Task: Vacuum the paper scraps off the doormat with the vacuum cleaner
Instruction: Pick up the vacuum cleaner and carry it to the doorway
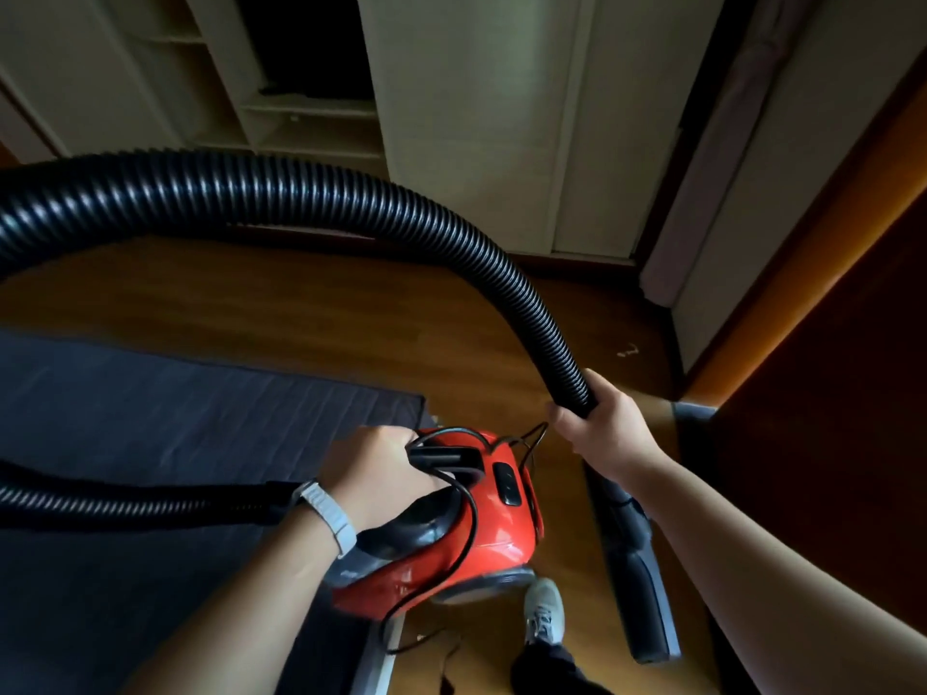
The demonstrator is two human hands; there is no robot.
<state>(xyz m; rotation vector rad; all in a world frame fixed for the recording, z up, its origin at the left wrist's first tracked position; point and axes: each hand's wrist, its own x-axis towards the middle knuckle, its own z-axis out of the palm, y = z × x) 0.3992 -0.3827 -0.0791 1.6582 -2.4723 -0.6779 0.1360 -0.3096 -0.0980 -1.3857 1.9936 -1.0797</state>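
As seen from the head view — left hand [371,469] at lower centre, fingers [394,438] clenched round black carry handle [444,456] of glossy red plastic canister vacuum cleaner [484,539], at right edge of dark grey-blue fabric doormat [150,418] filling lower left. Right hand [607,431] right of centre, fingers wrapped round end of black ribbed plastic hose [351,193] — arching across upper frame. Dark grey floor nozzle [644,599] at lower right, against brown wooden floor [351,303].
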